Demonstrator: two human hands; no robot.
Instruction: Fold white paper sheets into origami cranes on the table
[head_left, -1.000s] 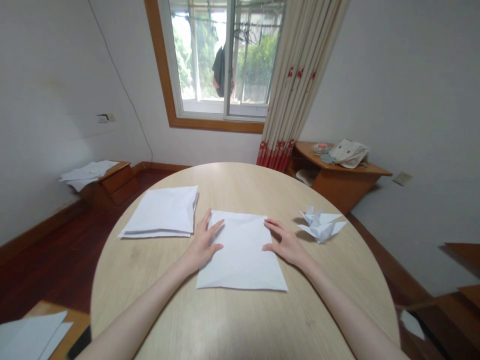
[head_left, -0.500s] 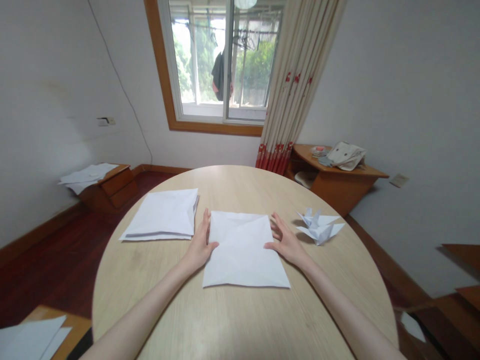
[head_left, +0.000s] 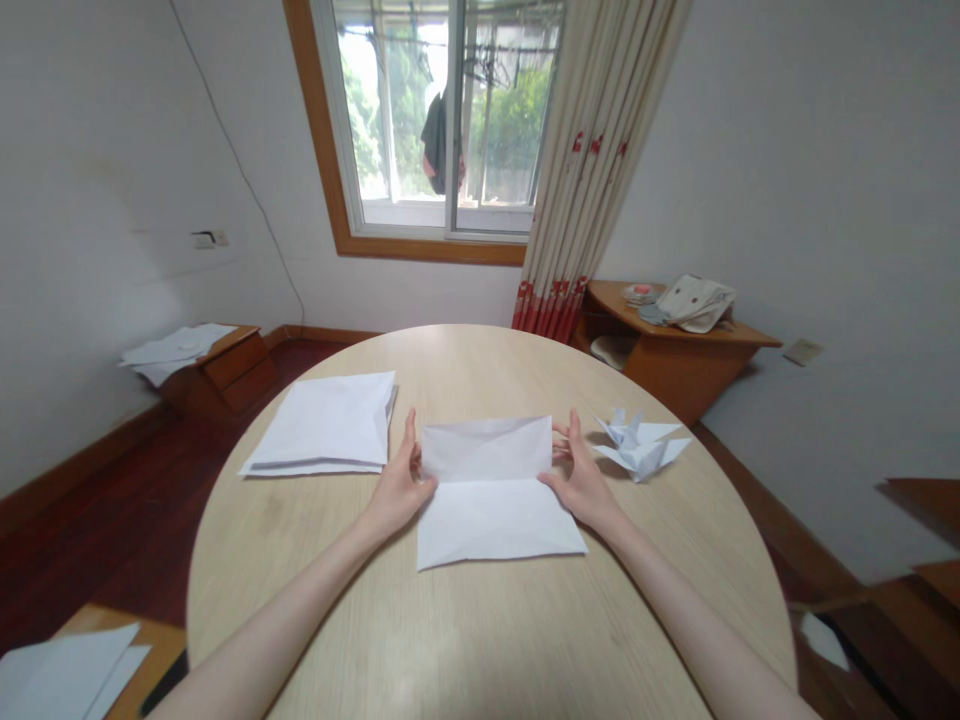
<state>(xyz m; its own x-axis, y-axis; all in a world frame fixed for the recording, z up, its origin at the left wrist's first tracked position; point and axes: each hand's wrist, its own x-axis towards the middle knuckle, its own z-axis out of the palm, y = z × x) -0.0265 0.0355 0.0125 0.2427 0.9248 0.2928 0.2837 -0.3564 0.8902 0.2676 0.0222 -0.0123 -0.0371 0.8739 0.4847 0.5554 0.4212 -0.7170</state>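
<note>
A white sheet of paper (head_left: 499, 520) lies in front of me on the round table (head_left: 480, 640). Its far half is tilted up along a crease across the middle, while the near half rests on the tabletop. My left hand (head_left: 399, 487) grips the left edge, thumb at the crease and fingers behind the raised part. On the opposite edge, my right hand (head_left: 589, 487) holds the sheet the same way, its fingers partly hidden by the paper. To the left is a stack of white paper (head_left: 322, 420). Folded paper cranes (head_left: 639, 450) sit to the right of my right hand.
A small wooden cabinet (head_left: 240, 368) with papers on it stands at the far left. Near the curtain (head_left: 581, 190), a corner desk (head_left: 675, 365) holds a cloth bag (head_left: 694, 302). More white sheets (head_left: 67, 670) lie on a wooden surface at lower left.
The sheet was lying almost flat; now its far half is lifted along a crease. My right hand has moved slightly right and closed on the edge with my left.
</note>
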